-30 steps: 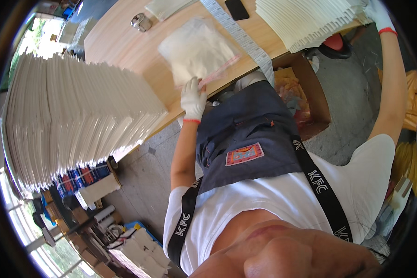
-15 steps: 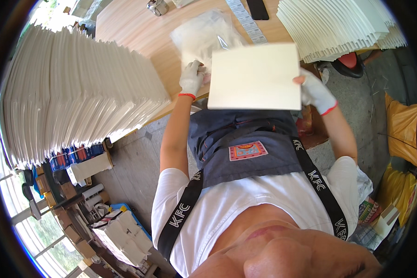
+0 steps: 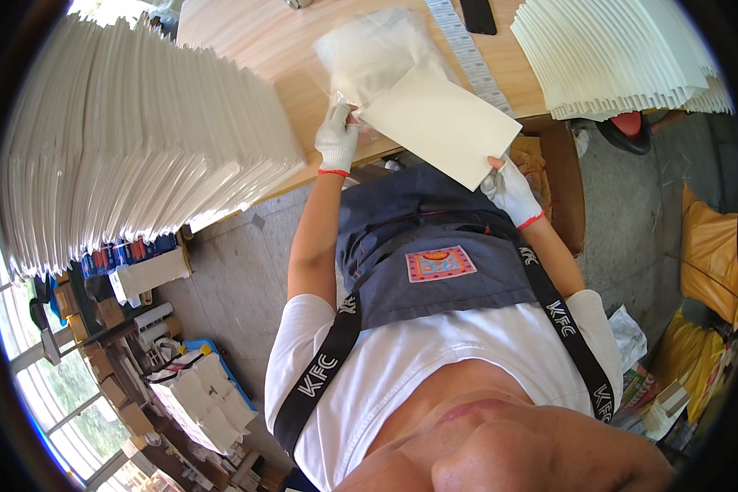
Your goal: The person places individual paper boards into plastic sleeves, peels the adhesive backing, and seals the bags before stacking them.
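Observation:
My right hand (image 3: 510, 190), in a white fingerless-tipped glove, grips the lower right corner of a flat cream-white board (image 3: 441, 127). The board is tilted, its far left corner close to my left hand (image 3: 336, 139). That hand, gloved the same way, pinches the edge of a clear plastic bag (image 3: 342, 100) at the table's near edge. Beneath and beyond it lies a pile of clear plastic bags (image 3: 385, 49) on the wooden table (image 3: 246, 37). Whether the board's corner is inside the bag's mouth I cannot tell.
A tall stack of plastic-wrapped white boards (image 3: 139, 139) stands at the left. Another stack of white boards (image 3: 607, 57) is at the far right. A label strip (image 3: 467, 53) and a black phone (image 3: 478, 16) lie on the table. A cardboard box (image 3: 567, 180) stands below its edge.
The board has turned clockwise, and its left corner has come close to my left hand. My right hand has moved left and nearer to me. The left hand has lifted a bag's edge.

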The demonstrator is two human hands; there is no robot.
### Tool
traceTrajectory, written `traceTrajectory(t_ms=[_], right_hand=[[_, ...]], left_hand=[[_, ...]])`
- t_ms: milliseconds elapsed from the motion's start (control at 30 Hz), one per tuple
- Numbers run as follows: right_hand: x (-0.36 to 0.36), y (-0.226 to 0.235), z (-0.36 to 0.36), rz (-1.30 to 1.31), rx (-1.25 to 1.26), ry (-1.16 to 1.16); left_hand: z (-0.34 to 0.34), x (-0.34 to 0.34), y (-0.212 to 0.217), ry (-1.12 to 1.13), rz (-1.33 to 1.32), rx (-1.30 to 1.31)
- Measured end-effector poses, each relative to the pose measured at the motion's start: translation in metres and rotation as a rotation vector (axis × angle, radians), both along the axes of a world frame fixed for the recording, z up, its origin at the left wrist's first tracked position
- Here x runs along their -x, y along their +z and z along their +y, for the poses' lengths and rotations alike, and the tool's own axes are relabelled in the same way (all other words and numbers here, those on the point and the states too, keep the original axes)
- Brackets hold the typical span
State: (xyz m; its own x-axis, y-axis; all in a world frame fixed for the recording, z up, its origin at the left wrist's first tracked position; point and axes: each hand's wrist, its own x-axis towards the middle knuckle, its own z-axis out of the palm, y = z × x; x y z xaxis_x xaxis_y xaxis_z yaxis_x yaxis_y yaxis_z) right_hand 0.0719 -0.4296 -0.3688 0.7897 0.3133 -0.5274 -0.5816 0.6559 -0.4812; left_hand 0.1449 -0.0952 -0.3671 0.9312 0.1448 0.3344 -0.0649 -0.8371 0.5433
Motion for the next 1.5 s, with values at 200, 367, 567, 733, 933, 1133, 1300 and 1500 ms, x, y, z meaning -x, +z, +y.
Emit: traceTrajectory(t_ms=[200,367,567,733,933,1133,1300,1500], right_hand=[[0.011,0.018,0.026,-0.072,-0.061,0.004],[0.017,0.019,0.031,-0.237,-0.04,0.103],[0.014,0.023,0.031,-0.244,0.054,0.098],[0.016,-0.016,0.049,0.03,0.269,0.033],[-0.016,-0.035,0.081,0.113,-0.286,-0.126],[-0.009,-0.008,0.071,-0.228,0.259,0.39],[-0.05,0.008,0.091,-1.57,1.787,0.463],[-0.079,-0.003,0.112,-1.411,1.706,0.752]], left_hand=[[-0.034,0.032,-0.022,-0.057,-0.293,0.107],[-0.085,0.021,-0.064,0.252,-0.363,1.478],[-0.111,0.053,-0.037,0.098,0.21,1.313],[-0.113,0.109,-0.07,0.04,0.684,1.594],[-0.096,0.097,-0.071,0.081,0.795,1.66],[-0.065,0.085,-0.048,0.158,0.746,1.443],[-0.054,0.089,-0.041,0.07,0.732,1.147],[-0.037,0.084,-0.045,0.015,0.837,1.267]])
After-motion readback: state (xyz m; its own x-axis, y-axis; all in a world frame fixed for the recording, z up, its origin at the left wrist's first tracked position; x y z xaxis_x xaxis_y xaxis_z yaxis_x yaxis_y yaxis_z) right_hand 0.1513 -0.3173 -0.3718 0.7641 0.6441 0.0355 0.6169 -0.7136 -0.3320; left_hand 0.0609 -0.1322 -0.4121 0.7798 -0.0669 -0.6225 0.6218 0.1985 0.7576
